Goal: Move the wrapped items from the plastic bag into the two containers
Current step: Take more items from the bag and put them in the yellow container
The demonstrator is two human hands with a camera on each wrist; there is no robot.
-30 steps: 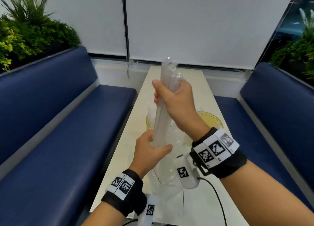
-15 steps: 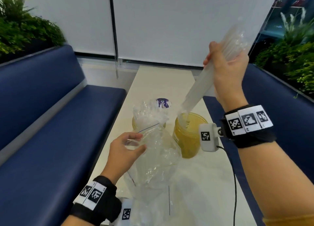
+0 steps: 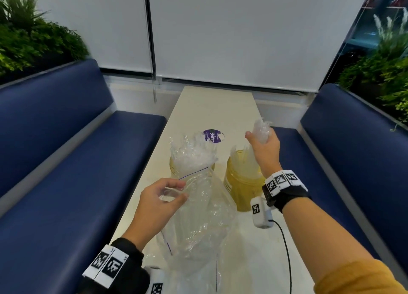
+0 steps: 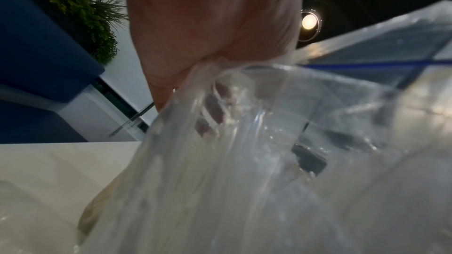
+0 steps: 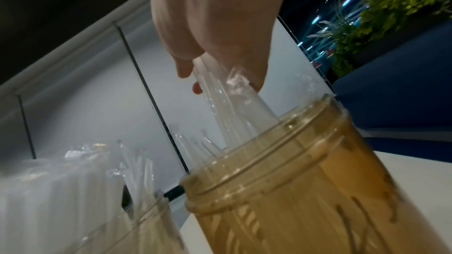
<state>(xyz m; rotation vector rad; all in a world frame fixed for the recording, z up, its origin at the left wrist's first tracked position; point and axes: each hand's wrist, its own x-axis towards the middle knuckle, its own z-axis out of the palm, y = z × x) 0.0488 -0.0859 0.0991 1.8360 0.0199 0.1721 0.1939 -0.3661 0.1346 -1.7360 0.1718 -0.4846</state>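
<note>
Two amber plastic jars stand side by side on the white table. The left jar is packed with clear wrapped straws. My right hand grips a bundle of wrapped straws by its top, with the lower ends down inside the right jar. Nearer to me, my left hand pinches the rim of the crumpled clear plastic bag, holding it up. What the bag holds is hard to make out.
A round purple-labelled lid lies behind the jars. Blue benches run along both sides of the narrow table. Plants sit behind the benches. A cable runs from my right wrist over the table.
My right hand pulled the straw bundle out of the bag, carried it right and lowered it into the right jar. My left hand let go of the bundle and kept the bag's rim.
</note>
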